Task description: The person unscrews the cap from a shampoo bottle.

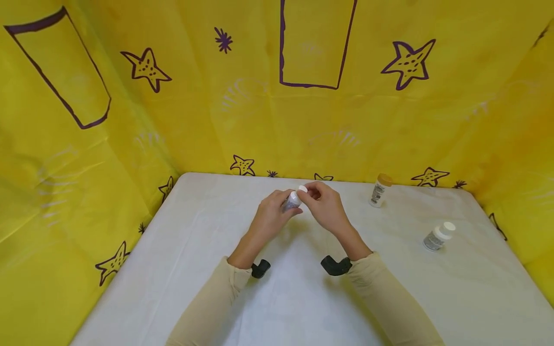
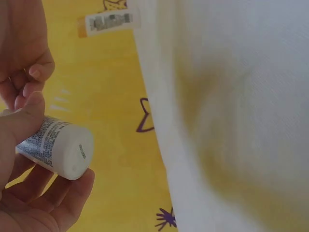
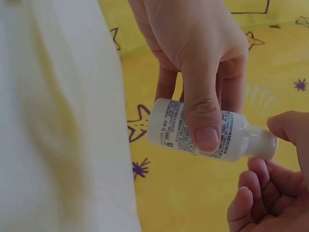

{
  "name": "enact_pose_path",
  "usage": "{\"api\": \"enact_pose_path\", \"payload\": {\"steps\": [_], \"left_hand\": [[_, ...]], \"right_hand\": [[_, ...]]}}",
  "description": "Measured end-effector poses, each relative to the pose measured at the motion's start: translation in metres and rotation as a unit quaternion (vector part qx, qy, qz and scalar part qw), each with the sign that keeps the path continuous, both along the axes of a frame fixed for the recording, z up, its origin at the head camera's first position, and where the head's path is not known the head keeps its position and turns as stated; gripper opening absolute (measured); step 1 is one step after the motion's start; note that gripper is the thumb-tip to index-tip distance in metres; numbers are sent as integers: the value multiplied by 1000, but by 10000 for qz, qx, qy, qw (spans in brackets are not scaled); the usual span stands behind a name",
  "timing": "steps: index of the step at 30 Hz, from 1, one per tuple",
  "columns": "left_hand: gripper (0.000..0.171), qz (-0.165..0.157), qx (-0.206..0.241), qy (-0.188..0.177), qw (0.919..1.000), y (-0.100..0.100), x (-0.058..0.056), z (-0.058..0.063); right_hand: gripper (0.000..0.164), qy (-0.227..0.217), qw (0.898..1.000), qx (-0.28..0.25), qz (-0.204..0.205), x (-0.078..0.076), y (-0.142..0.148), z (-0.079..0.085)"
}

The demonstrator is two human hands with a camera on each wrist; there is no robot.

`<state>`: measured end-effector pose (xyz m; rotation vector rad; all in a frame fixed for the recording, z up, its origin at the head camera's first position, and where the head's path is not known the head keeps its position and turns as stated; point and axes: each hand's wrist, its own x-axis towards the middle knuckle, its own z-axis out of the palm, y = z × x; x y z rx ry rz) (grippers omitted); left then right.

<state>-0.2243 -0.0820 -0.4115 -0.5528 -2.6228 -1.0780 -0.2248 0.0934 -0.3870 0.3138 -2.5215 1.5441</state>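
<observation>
A small white bottle point(image 3: 178, 128) with a printed label is held tilted above the table, seen in all three views. My left hand point(image 1: 269, 214) grips its body, with the thumb point(image 3: 206, 137) across the label and the fingers on the other side. The bottle's flat base point(image 2: 78, 152) faces the left wrist camera. At the other end, my right hand point(image 1: 326, 205) pinches the white cap point(image 3: 263, 144) between thumb and fingers. The cap sits at the bottle's neck; whether it is loose I cannot tell.
On the white-covered table point(image 1: 207, 226), a white bottle with an orange cap point(image 1: 380, 191) stands at the back right. Another white bottle with a grey label point(image 1: 439, 236) stands nearer on the right. Yellow cloth point(image 1: 259, 125) with starfish drawings hangs behind and at both sides.
</observation>
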Motion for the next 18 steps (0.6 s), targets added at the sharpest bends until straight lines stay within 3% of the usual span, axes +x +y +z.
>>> {"api": "enact_pose_path", "payload": {"steps": [9,18], "left_hand": [[46,-421,118,104,9990,15,1,5],[46,-618,-110,388,9973,30,2,15]], "right_hand": [[36,41,9994,27,-338,10,21,3],[37,121,9983,-60,-560,22,40,10]]}}
